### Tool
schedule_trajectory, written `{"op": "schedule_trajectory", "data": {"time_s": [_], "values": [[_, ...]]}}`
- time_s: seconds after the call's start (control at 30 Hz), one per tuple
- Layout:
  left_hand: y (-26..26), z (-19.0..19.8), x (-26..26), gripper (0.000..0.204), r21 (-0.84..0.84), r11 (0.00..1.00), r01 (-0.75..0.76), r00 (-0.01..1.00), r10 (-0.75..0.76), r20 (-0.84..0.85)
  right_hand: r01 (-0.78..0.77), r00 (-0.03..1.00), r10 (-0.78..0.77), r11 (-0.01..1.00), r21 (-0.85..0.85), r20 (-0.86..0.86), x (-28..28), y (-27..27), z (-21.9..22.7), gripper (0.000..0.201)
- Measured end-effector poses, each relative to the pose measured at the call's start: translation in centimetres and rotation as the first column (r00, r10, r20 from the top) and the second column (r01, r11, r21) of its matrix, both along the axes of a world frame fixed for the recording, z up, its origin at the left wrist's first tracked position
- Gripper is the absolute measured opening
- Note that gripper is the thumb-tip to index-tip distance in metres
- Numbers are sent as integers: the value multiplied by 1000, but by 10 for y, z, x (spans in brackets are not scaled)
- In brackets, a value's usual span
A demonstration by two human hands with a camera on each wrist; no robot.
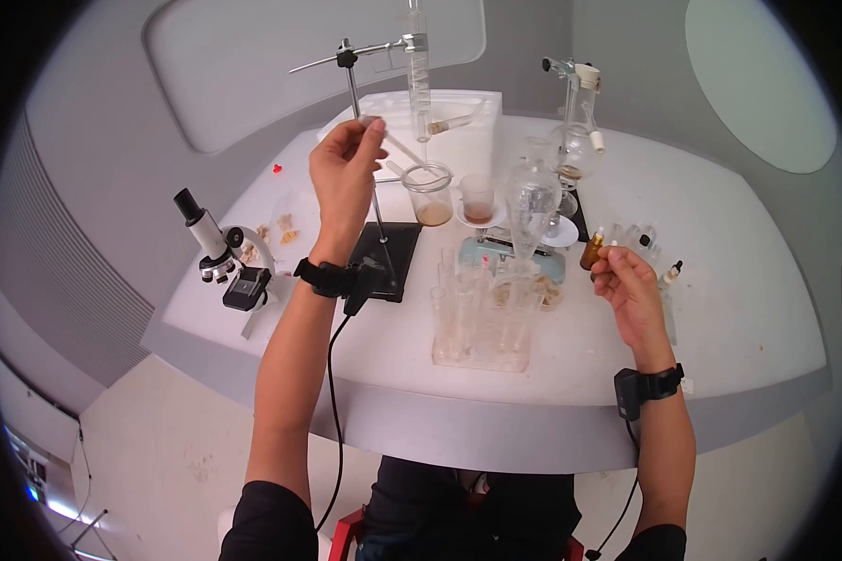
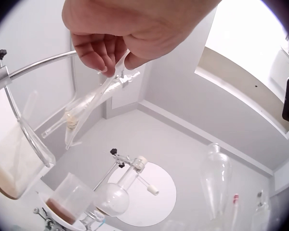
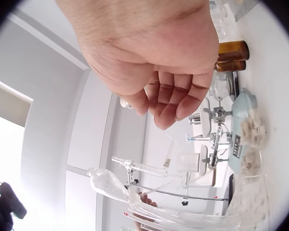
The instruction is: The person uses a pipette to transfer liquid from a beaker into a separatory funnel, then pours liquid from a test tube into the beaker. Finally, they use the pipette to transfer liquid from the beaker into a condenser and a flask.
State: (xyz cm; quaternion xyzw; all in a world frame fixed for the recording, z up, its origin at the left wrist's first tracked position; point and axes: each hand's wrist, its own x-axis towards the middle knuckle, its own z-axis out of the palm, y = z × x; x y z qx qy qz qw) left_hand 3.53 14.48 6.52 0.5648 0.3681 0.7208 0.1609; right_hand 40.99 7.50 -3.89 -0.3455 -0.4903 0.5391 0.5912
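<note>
My left hand (image 1: 346, 178) is raised over the ring stand, thumb and fingers pinching the top of a slim translucent tube (image 1: 404, 151) that looks like a plastic dropper. Its lower end slants toward a glass beaker (image 1: 433, 208) with a little tan liquid, where a thin rod (image 2: 29, 108) leans. A smaller beaker (image 1: 478, 211) with reddish-brown liquid sits on a pan of the pale blue balance (image 1: 482, 262). My right hand (image 1: 634, 297) hovers above the table's right side, fingers loosely curled and holding nothing. Beside its fingertips in the head view stands an amber dropper bottle (image 1: 590, 252).
A test tube rack (image 1: 482, 355) stands near the front edge, a pear-shaped glass funnel (image 1: 533, 201) rising behind it. At left are a microscope (image 1: 217, 248) and the stand's black base (image 1: 393, 271). A clamped round flask (image 1: 571, 159) stands at back right.
</note>
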Motion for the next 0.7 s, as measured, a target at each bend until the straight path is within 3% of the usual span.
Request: {"op": "schedule_trajectory", "data": {"time_s": [0.07, 0.13, 0.17, 0.23, 0.33, 0.7], "values": [[-1, 3, 10, 29, -6, 999, 54, 999, -54, -10, 4, 1000, -4, 1000, -1, -1, -1, 0, 0, 36], [2, 4, 20, 30, -22, 992, 124, 991, -125, -43, 25, 1000, -26, 999, -46, -14, -1, 1, 1, 58], [4, 4, 25, 30, -22, 992, 121, 992, -122, -40, 23, 1000, -24, 999, -46, -11, -1, 1, 2, 58], [9, 4, 34, 30, -60, 989, 138, 986, -143, -89, -26, 998, 20, 994, -106, -51, 0, 2, 3, 78], [22, 3, 42, 30, -90, 990, 110, 979, -124, -164, -39, 997, 32, 993, -111, -64, 3, 6, -3, 85], [45, -7, 59, 27, -182, 983, -10, 887, -76, -456, -74, 995, 66, 991, -110, -74, 3, 6, -7, 63]]}}
